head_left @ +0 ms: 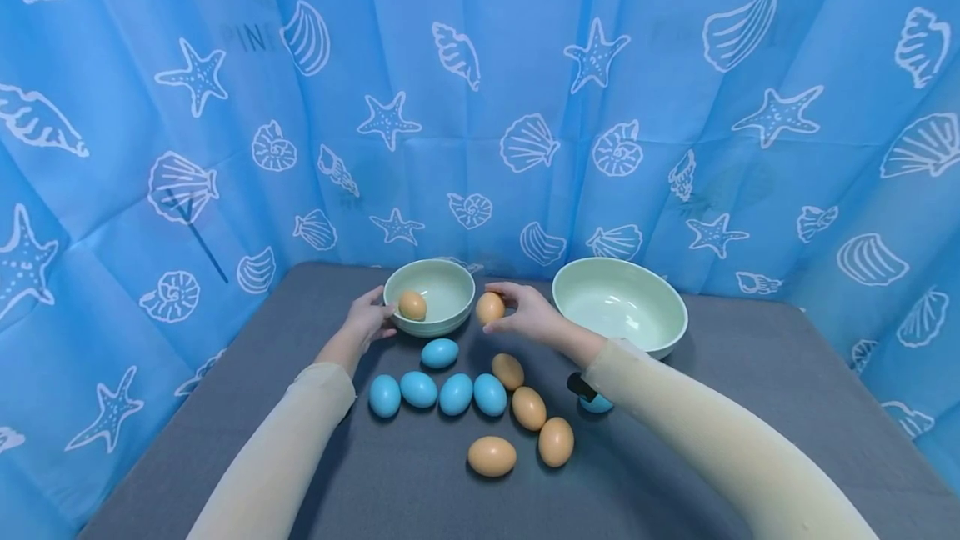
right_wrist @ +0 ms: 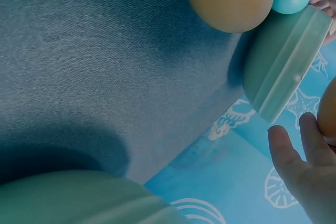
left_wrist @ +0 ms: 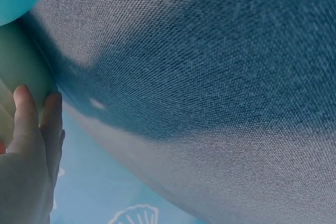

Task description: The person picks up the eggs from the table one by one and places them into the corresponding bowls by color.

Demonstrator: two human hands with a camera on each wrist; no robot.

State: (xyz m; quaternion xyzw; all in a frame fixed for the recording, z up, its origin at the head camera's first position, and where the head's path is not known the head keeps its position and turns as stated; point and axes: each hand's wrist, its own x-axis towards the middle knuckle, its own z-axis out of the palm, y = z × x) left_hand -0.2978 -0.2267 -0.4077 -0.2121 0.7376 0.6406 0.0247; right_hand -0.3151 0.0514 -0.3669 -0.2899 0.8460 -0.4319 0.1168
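A pale green smaller bowl (head_left: pixel 442 330) stands at the back of the table with one brown egg (head_left: pixel 412 305) inside. My left hand (head_left: pixel 367 319) holds this bowl by its left side, thumb at the rim; in the left wrist view, fingers (left_wrist: pixel 25 121) lie against the outer wall. Just off the bowl's right rim, my right hand (head_left: pixel 528 315) pinches another brown egg (head_left: pixel 491 308) between thumb and fingers. In the right wrist view that egg is cut off by the frame's edge. Several blue eggs (head_left: pixel 456 394) and brown eggs (head_left: pixel 528 408) lie in front of the bowl.
A larger pale green bowl (head_left: pixel 622 307) stands right of my right hand, with nothing visible inside. A blue egg (head_left: pixel 596 404) is partly hidden under my right forearm. The grey-covered table (head_left: pixel 405 490) ends at a blue shell-patterned curtain (head_left: pixel 480 107).
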